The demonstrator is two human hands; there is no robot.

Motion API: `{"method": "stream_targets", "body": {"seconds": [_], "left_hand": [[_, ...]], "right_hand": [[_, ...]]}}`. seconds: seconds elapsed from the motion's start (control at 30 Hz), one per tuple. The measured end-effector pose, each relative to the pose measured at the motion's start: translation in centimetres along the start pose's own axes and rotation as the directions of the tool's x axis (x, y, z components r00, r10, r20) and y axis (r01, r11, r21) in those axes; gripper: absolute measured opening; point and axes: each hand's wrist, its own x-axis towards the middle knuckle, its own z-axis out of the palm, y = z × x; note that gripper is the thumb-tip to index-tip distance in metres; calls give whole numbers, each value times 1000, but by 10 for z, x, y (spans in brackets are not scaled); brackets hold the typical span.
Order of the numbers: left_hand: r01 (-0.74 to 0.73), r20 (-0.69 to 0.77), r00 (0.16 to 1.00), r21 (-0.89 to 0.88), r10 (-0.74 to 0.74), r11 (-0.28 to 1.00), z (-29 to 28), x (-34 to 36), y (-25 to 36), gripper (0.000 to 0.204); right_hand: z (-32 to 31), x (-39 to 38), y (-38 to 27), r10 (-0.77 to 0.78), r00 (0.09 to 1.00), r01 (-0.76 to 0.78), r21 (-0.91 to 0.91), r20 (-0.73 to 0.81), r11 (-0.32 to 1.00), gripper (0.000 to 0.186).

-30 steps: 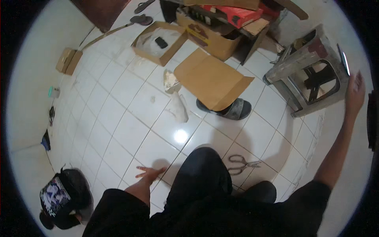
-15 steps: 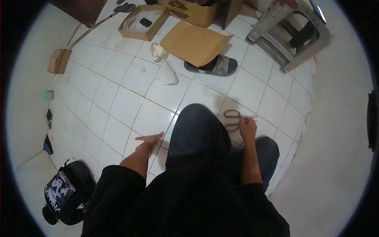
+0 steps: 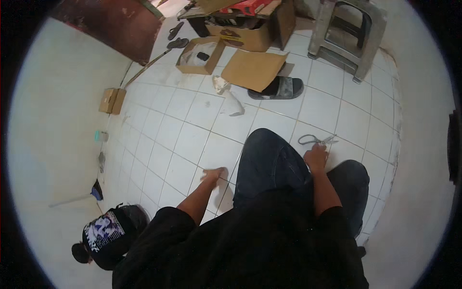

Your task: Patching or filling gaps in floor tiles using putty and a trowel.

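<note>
A pair of scissors (image 3: 308, 139) with dark handle loops lies low over the white tiles, just beyond my right knee. Its blades are spread and point right. My right hand (image 3: 316, 157) has its fingers closed on the near handle, which they mostly cover. Off to the left of my raised knee, my left hand (image 3: 213, 175) is held over the floor with fingers stretched out and slightly blurred. It holds nothing.
A grey slipper (image 3: 284, 88) lies partly under a cardboard sheet (image 3: 252, 67), with crumpled white material (image 3: 232, 103) beside it. Beyond are an open box (image 3: 195, 68) and a grey stool (image 3: 337, 60). Another person (image 3: 113, 231) is at lower left.
The view has shifted, so the surroundings appear further right and lower. In my right hand, the scissors have turned and their spread blades now show. My left hand still holds nothing.
</note>
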Motion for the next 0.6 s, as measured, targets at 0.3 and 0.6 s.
{"method": "stream_targets", "body": {"seconds": [0.3, 0.6], "left_hand": [[-377, -849, 120, 440, 514, 815, 11, -55, 65, 85], [-736, -455, 375, 383, 808, 558, 81, -160, 165, 38]], "right_hand": [[-28, 20, 6, 452, 870, -493, 388, 198, 779, 49], [-144, -26, -68, 174, 984, -34, 903, -46, 429, 14]]}}
